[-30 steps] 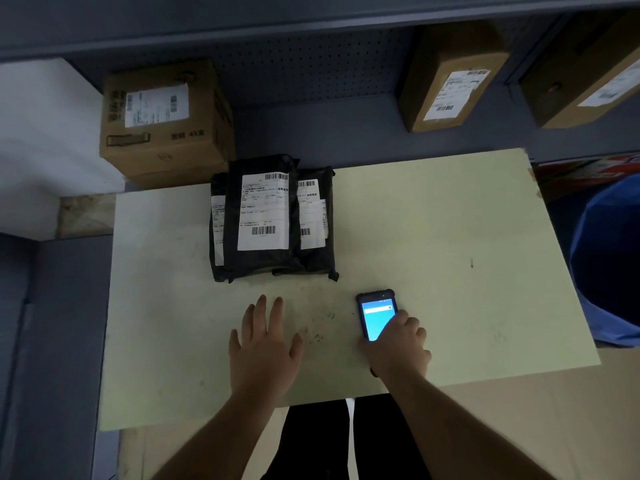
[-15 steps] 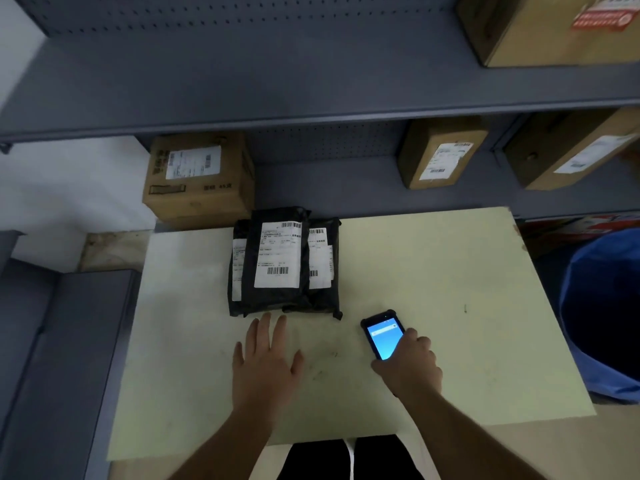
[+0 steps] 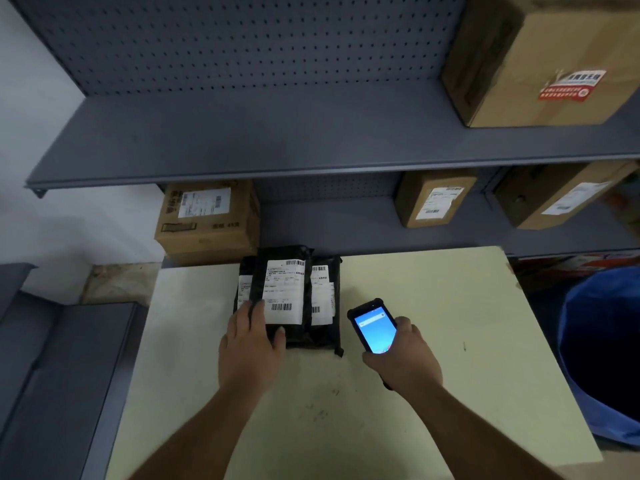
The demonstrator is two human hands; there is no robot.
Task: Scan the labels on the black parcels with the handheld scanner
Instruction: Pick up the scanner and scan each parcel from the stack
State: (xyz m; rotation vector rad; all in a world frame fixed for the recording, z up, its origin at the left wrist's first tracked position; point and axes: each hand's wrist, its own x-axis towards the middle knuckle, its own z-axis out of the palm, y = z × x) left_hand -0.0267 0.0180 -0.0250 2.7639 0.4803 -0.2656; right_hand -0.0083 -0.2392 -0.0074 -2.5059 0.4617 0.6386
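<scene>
A stack of black parcels [image 3: 294, 327] with white barcode labels lies at the back of the pale table [image 3: 433, 306]. The top parcel [image 3: 282, 265] overlaps two others, one showing on each side. My left hand [image 3: 251, 344] rests on the top parcel's near left corner, fingers on the plastic and thumb at its front edge. My right hand [image 3: 403, 358] grips the handheld scanner [image 3: 374, 329], a black device with a lit blue screen facing up, just right of the stack and lifted off the table.
Grey metal shelves [image 3: 277, 157] with a pegboard back stand behind the table. Cardboard boxes [image 3: 207, 220] sit on the lower shelf, another large box [image 3: 540, 60] on the upper shelf. A blue bin [image 3: 602, 358] stands at the table's right.
My left hand moved forward from the bare table onto the top parcel. My right hand lifted the scanner and brought it closer to the stack. The camera tilted up, showing more shelf.
</scene>
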